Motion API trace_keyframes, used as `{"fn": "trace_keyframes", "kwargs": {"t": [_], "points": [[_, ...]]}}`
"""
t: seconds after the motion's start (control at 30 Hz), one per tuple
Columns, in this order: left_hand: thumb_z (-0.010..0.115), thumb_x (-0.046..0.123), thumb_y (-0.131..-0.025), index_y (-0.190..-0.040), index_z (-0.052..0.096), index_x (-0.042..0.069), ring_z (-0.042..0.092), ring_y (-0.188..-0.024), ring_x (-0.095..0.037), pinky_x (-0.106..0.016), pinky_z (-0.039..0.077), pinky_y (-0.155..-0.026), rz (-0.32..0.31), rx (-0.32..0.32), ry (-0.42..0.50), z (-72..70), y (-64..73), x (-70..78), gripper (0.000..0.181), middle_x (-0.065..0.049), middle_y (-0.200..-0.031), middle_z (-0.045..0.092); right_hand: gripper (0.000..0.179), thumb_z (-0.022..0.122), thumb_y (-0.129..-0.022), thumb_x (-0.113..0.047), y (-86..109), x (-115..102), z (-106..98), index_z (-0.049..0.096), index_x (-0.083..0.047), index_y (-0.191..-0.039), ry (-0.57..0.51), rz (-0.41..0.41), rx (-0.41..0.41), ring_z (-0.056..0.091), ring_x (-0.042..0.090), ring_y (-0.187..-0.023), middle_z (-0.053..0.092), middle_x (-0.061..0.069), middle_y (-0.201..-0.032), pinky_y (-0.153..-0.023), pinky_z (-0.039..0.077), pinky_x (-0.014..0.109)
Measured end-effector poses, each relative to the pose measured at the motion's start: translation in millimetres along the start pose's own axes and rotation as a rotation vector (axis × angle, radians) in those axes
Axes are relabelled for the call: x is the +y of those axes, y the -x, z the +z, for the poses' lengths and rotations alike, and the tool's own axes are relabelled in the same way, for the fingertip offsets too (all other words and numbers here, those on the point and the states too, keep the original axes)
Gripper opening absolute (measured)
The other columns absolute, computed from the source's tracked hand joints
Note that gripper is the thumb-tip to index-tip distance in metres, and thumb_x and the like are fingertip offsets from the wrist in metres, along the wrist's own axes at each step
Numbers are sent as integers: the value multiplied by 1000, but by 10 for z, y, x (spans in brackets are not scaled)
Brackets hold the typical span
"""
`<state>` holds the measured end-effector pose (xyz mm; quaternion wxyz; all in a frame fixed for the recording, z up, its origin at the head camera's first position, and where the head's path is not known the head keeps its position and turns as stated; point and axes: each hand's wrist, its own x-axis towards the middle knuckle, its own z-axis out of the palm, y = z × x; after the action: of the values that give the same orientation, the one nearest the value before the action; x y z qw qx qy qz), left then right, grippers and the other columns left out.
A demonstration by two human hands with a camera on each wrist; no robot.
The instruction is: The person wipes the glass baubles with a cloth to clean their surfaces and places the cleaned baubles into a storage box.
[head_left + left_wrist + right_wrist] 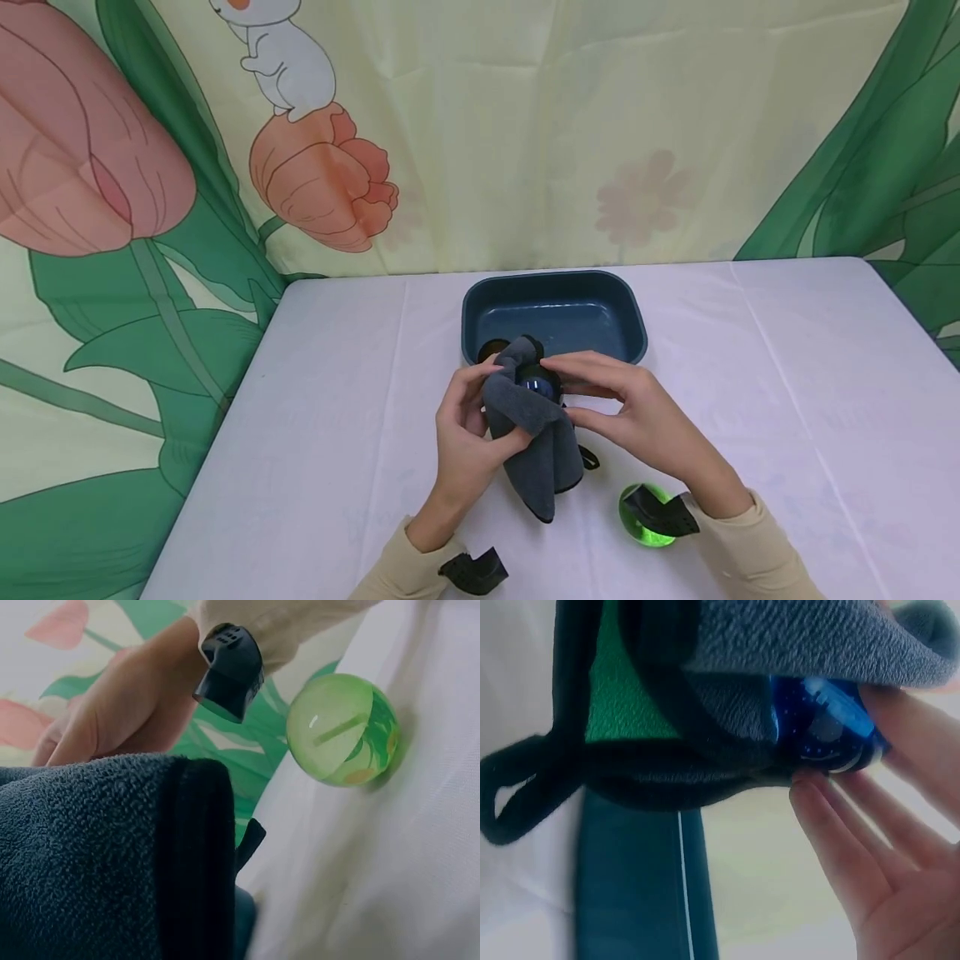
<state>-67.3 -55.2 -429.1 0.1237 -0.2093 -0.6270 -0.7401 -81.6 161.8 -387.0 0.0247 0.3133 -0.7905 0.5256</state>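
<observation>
A dark grey cloth (528,408) with a black edge and hanging loop is held up over the table, wrapped partly round a shiny blue ball (542,382). My left hand (468,433) grips the cloth from the left, thumb in front. From the other side my right hand (618,400) holds the ball, fingertips at its top and thumb lower by the cloth's edge. In the right wrist view the ball (821,724) shows white dots and a light blue patch, and the cloth covers the rest of it. Part of the cloth's lining (626,697) looks green there.
A dark blue rectangular basin (555,282) stands at the table's back edge, just beyond the hands. A dark brown round thing (492,348) shows at its front left corner. The see-through green ball (341,731) rests on the white table (330,433) near my right wrist.
</observation>
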Motion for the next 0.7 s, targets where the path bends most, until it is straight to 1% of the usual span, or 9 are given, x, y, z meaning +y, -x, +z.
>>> {"fn": "trace_keyframes", "kwargs": {"t": [0.13,0.2,0.33,0.47,0.6,0.7], "points": [[75,-12,-74,-127,50,-6,59,-122,-27,-35,49,-103,1,9,0,-4,5,10,60,-23,-135,51,63,80,-78,5,-3,-37,-8,60,-12,-136,110,-41,-12,53,13,-129,56,3,-140,-100,48,18],[76,-12,-74,-128,50,-6,59,-120,-26,-35,49,-103,4,13,-2,-6,3,20,60,-23,-134,52,66,80,-77,5,-7,-45,3,60,-15,-137,152,-62,-7,49,13,-133,54,0,-142,-102,44,15],[75,-12,-74,-128,50,-6,59,-120,-25,-35,49,-103,5,12,-1,-11,0,37,60,-24,-133,52,68,80,-74,12,-22,-27,47,62,-12,-135,162,-154,13,51,16,-131,57,3,-140,-101,45,14],[75,-11,-75,-128,50,-6,59,-121,-25,-35,49,-103,1,1,-3,-12,-5,33,60,-24,-133,52,67,80,-72,14,-29,-36,62,64,-11,-133,177,-214,25,53,18,-129,59,6,-137,-100,45,13],[75,-10,-75,-129,50,-4,59,-121,-26,-34,50,-103,-13,-2,-12,-11,-3,32,60,-23,-134,52,67,80,-71,14,-20,-54,49,64,-10,-132,181,-199,27,54,19,-128,60,6,-136,-99,45,12],[75,-10,-75,-129,50,-4,59,-122,-26,-34,49,-103,-22,-4,-16,-7,-1,33,60,-22,-135,52,67,79,-72,15,-9,-61,36,63,-8,-132,159,-148,23,58,18,-124,60,7,-135,-95,49,15]]}}
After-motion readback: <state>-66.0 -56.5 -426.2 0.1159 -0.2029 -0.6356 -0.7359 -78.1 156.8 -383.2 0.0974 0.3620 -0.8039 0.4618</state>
